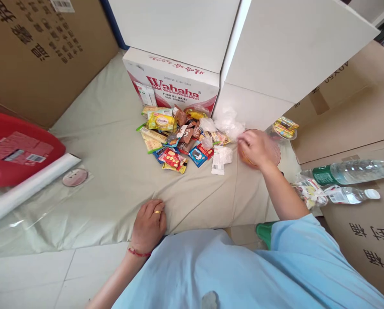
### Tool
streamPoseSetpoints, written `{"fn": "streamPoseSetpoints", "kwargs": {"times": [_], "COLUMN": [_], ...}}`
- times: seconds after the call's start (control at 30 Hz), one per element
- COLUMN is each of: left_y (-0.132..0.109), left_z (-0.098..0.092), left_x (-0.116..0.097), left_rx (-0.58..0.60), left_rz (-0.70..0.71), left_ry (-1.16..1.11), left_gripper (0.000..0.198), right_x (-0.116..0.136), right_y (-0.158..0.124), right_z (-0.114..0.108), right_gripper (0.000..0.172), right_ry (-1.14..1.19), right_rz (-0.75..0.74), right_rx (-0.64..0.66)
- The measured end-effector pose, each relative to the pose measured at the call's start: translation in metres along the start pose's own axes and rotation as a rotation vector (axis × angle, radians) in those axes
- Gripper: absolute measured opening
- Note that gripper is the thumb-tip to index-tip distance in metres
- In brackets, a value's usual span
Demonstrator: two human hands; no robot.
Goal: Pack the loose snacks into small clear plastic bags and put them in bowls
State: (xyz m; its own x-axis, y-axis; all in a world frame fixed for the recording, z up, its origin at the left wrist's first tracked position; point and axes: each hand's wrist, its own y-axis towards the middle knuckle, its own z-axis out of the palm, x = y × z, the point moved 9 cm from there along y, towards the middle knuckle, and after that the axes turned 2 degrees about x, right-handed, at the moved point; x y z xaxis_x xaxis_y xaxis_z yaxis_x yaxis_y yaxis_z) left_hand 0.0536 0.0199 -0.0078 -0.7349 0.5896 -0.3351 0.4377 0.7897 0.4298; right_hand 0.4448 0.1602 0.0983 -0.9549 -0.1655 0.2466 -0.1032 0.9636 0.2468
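Observation:
My right hand (254, 146) reaches over a round pink see-through dish (272, 148), its fingers bent and drawn together. Its fingertips are beside a crumpled clear plastic bag (230, 123); what they hold, if anything, is hidden. To the left lies a heap of wrapped snacks, with a yellow packet (162, 122), a red packet (172, 159) and a blue packet (197, 156). A white packet (218, 161) lies at the heap's right edge. Resting on the pale sheet near my body, my left hand (149, 225) is closed with fingers curled under, and wears a ring.
Behind the heap stands a Wahaha carton (175, 83) against white cabinets (185, 30). A cup of yellow-wrapped snacks (284, 128) and plastic bottles (359, 171) are at the right. A red container (21, 150) and a white roll (34, 184) lie left, beside a large cardboard box (50, 77).

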Motion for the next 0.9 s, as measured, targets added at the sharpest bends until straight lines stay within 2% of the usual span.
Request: {"fn": "streamPoseSetpoints", "kwargs": {"times": [0.07,0.13,0.17,0.2,0.27,0.33,0.37,0.43,0.53,0.6,0.63,0.7,0.8,0.9], "left_y": [-0.002,-0.005,-0.007,-0.008,-0.008,-0.004,0.001,0.015,0.043,0.057,0.061,0.062,0.049,0.039], "left_z": [0.0,-0.003,-0.007,-0.01,-0.015,-0.014,-0.01,0.004,0.032,0.047,0.052,0.057,0.057,0.057], "left_x": [0.003,0.008,0.011,0.014,0.023,0.029,0.029,0.023,0.002,-0.008,-0.008,0.0,0.017,0.017], "left_rx": [0.003,-0.008,-0.02,-0.033,-0.046,-0.017,0.012,0.081,0.215,0.29,0.293,0.227,0.085,0.088], "left_rz": [-0.026,-0.065,-0.095,-0.135,-0.254,-0.401,-0.474,-0.593,-0.668,-0.669,-0.676,-0.725,-0.827,-0.821], "left_ry": [-0.057,-0.159,-0.224,-0.293,-0.437,-0.596,-0.694,-0.928,-1.252,-1.362,-1.393,-1.427,-1.444,-1.47], "left_gripper": [0.022,0.021,0.02,0.019,0.016,0.015,0.017,0.027,0.043,0.042,0.041,0.04,0.043,0.044], "right_x": [0.031,0.041,0.042,0.042,0.049,0.066,0.079,0.115,0.167,0.183,0.183,0.173,0.139,0.102], "right_y": [-0.01,-0.02,-0.025,-0.029,-0.04,-0.057,-0.066,-0.083,-0.1,-0.105,-0.106,-0.109,-0.117,-0.129], "right_z": [0.033,0.059,0.066,0.067,0.058,0.046,0.045,0.052,0.07,0.076,0.075,0.071,0.064,0.073], "right_gripper": [0.034,0.032,0.029,0.027,0.024,0.021,0.02,0.019,0.02,0.021,0.021,0.02,0.015,0.015], "right_ry": [-0.028,-0.079,-0.079,-0.053,0.074,0.27,0.371,0.527,0.62,0.629,0.629,0.633,0.722,0.959], "right_rz": [-0.054,0.008,0.056,0.098,0.144,0.137,0.111,0.029,-0.102,-0.119,-0.102,-0.03,0.137,0.365], "right_rx": [0.199,0.326,0.344,0.323,0.177,0.007,-0.035,-0.023,0.073,0.087,0.075,0.025,-0.078,-0.143]}}
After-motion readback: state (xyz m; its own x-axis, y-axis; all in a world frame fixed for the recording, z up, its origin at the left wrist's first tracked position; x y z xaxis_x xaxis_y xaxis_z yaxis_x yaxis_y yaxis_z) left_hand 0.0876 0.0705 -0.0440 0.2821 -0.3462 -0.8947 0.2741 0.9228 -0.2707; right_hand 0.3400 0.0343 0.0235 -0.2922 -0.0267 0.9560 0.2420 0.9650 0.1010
